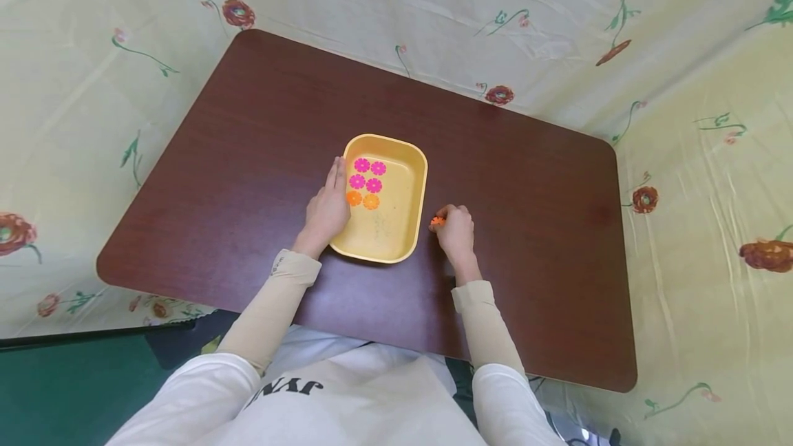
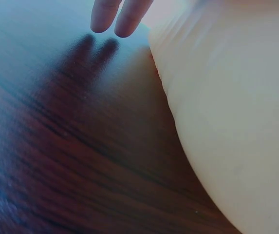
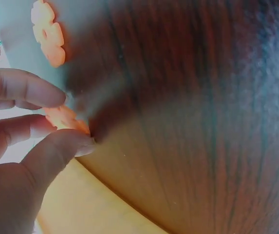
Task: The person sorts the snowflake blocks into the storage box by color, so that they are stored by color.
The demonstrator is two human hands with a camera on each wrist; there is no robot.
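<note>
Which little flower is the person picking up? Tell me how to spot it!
Find the yellow tray on the brown table. Just past its right edge, the right hand pinches an orange flower. It's the only one outside the tray; the pink and orange others lie inside.

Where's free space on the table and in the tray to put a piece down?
Free: the table right of the right hand, the far strip beyond the yellow tray, and the left side past the left hand. In the tray, the right and near parts are bare. Crowded: its far-left corner, with the pink flower pieces and orange flower pieces.
</note>
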